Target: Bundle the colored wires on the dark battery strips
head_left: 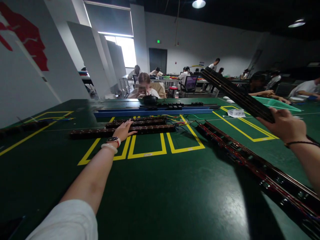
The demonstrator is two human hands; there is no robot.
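Note:
My right hand (287,125) is closed round the lower end of a long black bar (235,91) with copper-coloured strips. That bar is raised off the table and slants up to the left. My left hand (123,130) lies with fingers stretched out over a similar black bar (150,129) on the table, its fingertips near a second one (147,120) just behind. Coloured wires (183,122) come out at the right ends of these bars. A longer black strip with red wires (240,156) runs along the table below my right hand.
The green table (160,186) carries yellow tape outlines (147,155). Behind the bars lies a blue rail (150,112) with black pieces. Clear plastic packaging (236,113) and a green basket (280,104) are at the right. A person (147,90) sits across the table.

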